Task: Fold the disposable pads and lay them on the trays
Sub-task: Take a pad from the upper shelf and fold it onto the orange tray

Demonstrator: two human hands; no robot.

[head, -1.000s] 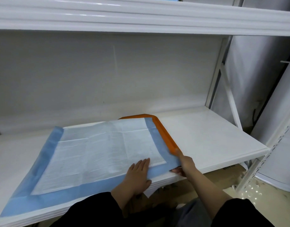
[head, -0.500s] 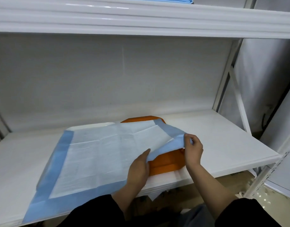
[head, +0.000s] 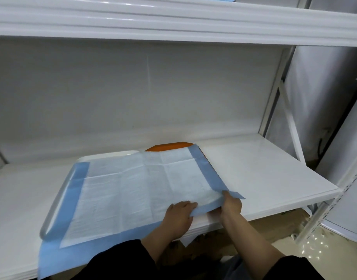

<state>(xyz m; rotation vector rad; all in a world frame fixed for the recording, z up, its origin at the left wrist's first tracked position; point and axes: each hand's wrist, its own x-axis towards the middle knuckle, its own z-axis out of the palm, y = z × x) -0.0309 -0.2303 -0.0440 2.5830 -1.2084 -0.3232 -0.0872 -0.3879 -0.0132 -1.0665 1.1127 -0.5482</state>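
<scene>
A white disposable pad (head: 133, 190) with a blue border lies spread over two trays on the lower shelf. A white tray (head: 52, 207) shows its rim along the pad's left side. An orange tray (head: 169, 147) peeks out behind the pad's far edge. My left hand (head: 178, 217) lies on the pad's near edge, fingers partly under the blue border. My right hand (head: 231, 204) pinches the pad's near right corner, lifted slightly off the shelf. The pad's near left corner hangs over the shelf front.
The white shelf board (head: 264, 172) extends bare to the right of the pad. An upper shelf (head: 173, 21) runs overhead with a blue stack at its top edge. White uprights and a diagonal brace (head: 290, 122) stand at the right.
The right hand had lifted the pad's right corner, baring the orange tray. It has now drawn that corner back down and toward me, covering the orange tray again. The pad has shifted right.
</scene>
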